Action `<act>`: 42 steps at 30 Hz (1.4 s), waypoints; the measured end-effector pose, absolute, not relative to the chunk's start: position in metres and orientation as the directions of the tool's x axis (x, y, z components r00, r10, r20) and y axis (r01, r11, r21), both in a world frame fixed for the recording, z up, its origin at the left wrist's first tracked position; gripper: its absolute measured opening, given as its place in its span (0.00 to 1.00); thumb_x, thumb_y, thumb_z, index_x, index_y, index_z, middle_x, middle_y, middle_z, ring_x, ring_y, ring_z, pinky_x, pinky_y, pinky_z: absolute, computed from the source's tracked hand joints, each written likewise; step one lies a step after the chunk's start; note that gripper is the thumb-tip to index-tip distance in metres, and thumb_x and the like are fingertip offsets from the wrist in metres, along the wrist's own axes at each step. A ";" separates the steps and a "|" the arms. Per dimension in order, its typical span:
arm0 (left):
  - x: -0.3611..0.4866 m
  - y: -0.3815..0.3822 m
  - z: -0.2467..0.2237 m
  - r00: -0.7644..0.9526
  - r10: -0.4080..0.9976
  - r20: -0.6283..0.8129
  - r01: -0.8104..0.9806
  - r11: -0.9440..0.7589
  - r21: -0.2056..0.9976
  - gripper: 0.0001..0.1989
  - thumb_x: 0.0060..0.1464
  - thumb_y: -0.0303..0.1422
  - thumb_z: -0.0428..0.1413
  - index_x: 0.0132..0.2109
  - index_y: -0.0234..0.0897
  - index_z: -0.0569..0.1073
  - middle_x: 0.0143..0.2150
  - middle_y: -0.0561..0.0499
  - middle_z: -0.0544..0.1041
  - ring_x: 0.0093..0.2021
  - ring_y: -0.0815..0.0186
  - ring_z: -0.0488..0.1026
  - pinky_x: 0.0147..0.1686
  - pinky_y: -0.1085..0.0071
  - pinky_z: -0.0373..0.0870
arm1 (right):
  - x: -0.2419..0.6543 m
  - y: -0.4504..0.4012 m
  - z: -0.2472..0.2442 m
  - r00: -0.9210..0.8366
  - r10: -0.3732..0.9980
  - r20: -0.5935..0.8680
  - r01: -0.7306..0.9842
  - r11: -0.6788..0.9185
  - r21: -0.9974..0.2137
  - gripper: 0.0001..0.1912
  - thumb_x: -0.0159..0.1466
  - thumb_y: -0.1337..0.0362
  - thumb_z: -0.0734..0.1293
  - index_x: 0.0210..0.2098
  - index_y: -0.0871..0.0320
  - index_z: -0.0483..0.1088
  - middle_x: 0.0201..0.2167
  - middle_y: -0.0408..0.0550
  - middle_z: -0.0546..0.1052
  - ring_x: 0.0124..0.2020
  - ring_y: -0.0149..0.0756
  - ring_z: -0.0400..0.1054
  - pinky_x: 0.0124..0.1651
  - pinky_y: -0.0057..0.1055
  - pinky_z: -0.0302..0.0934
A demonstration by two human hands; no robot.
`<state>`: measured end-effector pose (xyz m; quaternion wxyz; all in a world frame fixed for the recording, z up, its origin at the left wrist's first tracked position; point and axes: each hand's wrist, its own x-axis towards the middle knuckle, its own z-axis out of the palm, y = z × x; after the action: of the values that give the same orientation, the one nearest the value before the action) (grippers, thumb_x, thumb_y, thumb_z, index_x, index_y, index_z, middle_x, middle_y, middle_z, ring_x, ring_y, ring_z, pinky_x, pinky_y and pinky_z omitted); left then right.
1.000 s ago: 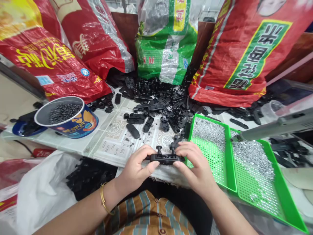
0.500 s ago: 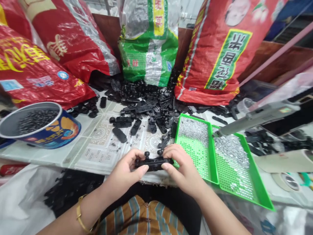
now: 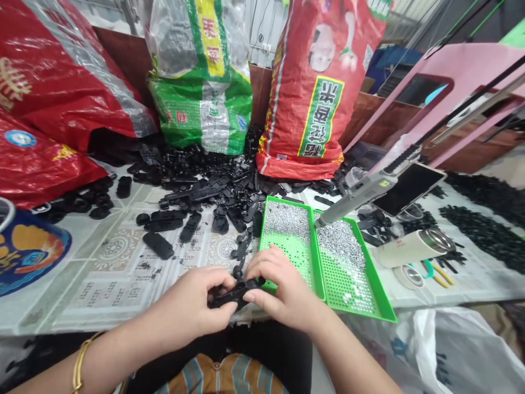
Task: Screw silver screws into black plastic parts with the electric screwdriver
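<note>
Near the table's front edge, toward six o'clock in my view, the left hand and right hand pinch a black plastic part between thumbs and fingers, one at each end. From it, green trays of silvery bits sit at two o'clock, loose black pieces around eleven, a blue tub at nine.

Left grip and right grip hold a black part.

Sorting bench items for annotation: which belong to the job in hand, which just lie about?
Likely part of it:
black piece, held by left hand and right hand
loose black parts
green trays with small silvery pieces

Probably just lying about:
pale flask
yellow-handled tool
</note>
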<state>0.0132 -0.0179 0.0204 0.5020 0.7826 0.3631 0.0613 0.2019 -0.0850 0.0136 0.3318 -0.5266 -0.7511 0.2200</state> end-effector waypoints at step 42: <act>0.042 -0.045 -0.025 0.348 0.672 -0.653 -0.060 0.711 0.700 0.13 0.44 0.39 0.56 0.34 0.35 0.66 0.21 0.55 0.70 0.23 0.70 0.68 0.22 0.76 0.58 | 0.251 -0.022 -0.011 0.715 0.522 0.464 0.244 0.436 -0.866 0.17 0.59 0.50 0.59 0.33 0.59 0.63 0.12 0.36 0.64 0.12 0.28 0.59 0.16 0.27 0.53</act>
<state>0.0420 -0.0452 -0.0252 0.7660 0.2953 0.5186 0.2389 0.2509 -0.0217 -0.0114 0.7642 -0.5231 -0.3661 0.0912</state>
